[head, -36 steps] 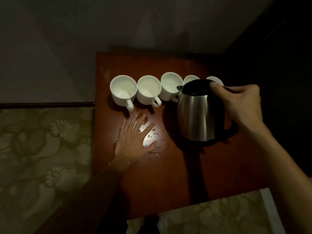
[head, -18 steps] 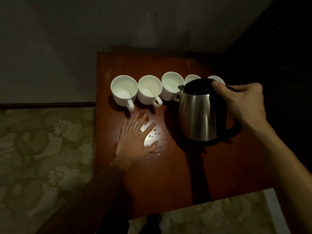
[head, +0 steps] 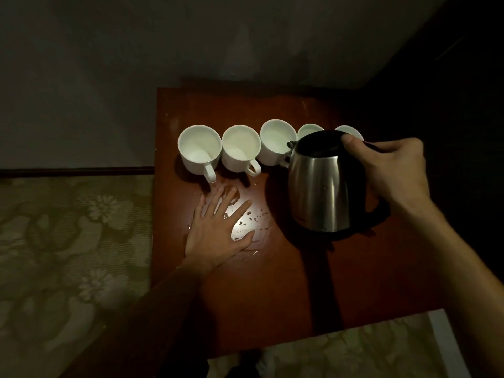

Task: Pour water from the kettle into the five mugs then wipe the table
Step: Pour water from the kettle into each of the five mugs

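Right hand grips the steel kettle at centre frame; left hand lies flat on the wet table below five white mugs.

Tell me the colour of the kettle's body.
Silvery brushed steel kettle, black at the top; head view.

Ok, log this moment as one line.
right hand holds kettle upright by mugs | left hand flat on wet table | no cloth seen
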Action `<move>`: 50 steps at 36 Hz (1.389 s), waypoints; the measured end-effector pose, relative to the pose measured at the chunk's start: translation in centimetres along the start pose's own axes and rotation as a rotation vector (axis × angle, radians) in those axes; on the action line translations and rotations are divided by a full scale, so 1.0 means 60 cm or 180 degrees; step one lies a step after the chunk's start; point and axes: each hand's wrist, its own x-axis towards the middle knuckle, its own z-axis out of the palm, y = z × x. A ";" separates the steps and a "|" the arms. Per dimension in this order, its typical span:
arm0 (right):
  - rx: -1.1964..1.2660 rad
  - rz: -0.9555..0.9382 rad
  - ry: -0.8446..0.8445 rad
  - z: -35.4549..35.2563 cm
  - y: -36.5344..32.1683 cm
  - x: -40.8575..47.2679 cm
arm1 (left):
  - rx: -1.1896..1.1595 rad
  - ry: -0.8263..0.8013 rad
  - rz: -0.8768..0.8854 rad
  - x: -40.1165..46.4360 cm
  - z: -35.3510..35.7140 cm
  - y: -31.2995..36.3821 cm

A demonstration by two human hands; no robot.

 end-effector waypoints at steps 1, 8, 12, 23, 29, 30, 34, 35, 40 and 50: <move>0.0005 -0.0015 -0.0011 0.000 0.001 0.000 | -0.0003 0.0002 0.0000 0.000 0.000 0.000; -0.0030 -0.0039 -0.0042 -0.001 0.001 0.001 | 0.0076 -0.0050 0.0004 0.001 -0.006 0.001; -0.0055 -0.0047 -0.0036 0.000 0.001 0.002 | 0.0061 -0.0049 0.0018 0.002 -0.006 0.000; 0.0003 -0.0096 -0.0138 -0.003 -0.001 0.001 | 0.0011 -0.0091 -0.0009 0.001 -0.007 0.001; 0.0000 -0.0071 -0.0101 -0.003 -0.002 0.001 | 0.0040 -0.0104 0.0000 0.000 -0.006 0.000; 0.0013 -0.0070 -0.0103 -0.002 -0.003 0.001 | 0.0041 -0.0123 -0.0006 0.000 -0.007 0.000; 0.0020 -0.0101 -0.0158 -0.001 -0.006 -0.004 | 0.0030 -0.0125 -0.0011 0.000 -0.007 -0.001; 0.0021 -0.0118 -0.0163 -0.002 -0.008 -0.005 | 0.0017 -0.0109 -0.0003 0.000 -0.006 -0.001; 0.0036 -0.0115 -0.0098 -0.003 -0.011 -0.009 | 0.0016 -0.0118 -0.0013 0.000 -0.004 -0.001; -0.0039 -0.0198 -0.0079 -0.011 -0.017 -0.018 | 0.0038 -0.0112 -0.0033 0.001 -0.004 0.001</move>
